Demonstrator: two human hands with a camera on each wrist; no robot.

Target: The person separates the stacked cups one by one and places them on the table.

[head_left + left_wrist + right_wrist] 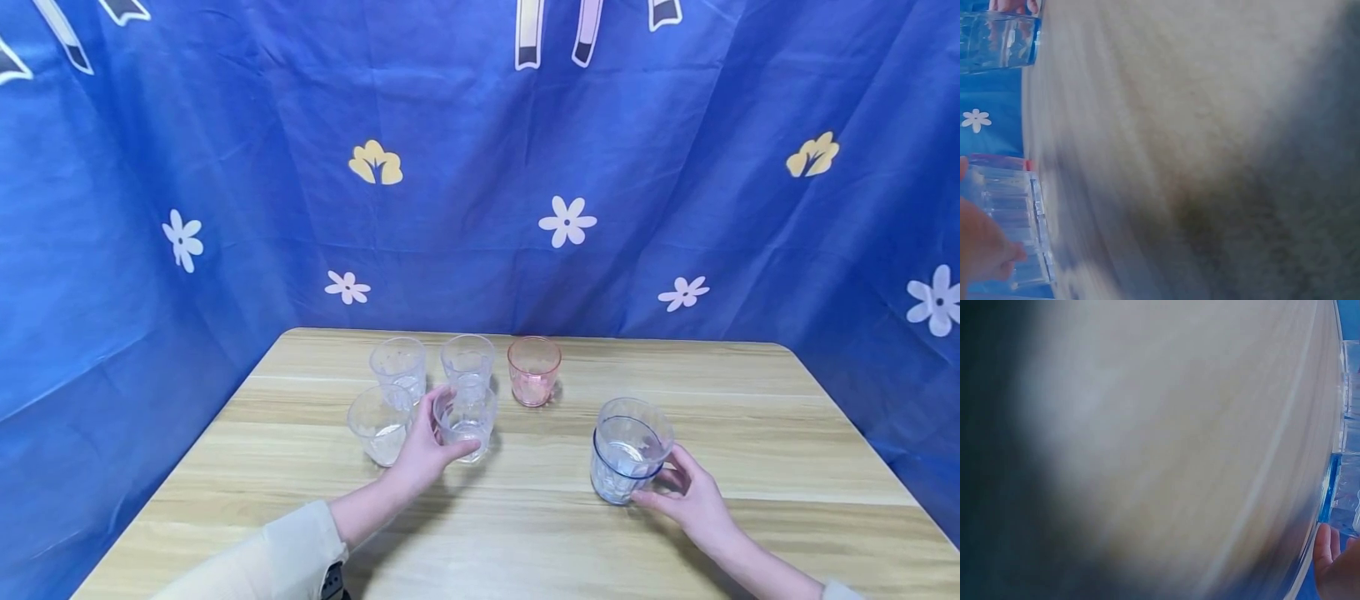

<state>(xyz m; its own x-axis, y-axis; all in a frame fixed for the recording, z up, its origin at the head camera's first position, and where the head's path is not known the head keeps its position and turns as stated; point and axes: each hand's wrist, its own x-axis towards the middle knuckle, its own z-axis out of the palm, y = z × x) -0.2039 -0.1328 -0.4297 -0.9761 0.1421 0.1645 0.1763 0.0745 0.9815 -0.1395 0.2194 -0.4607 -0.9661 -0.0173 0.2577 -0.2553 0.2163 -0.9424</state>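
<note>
Clear cup (pixel 468 419), left hand (pixel 426 440) curled round it, best kept upright; stack (pixel 621 457) at its three o'clock, right hand (pixel 693 504) gripping it, best held steady.

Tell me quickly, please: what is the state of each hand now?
Left hand: closed, holding a clear cup.
Right hand: closed, holding a blue-rimmed cup with another clear cup nested inside.

Bright head view, 2 dim blurry wrist views
</note>
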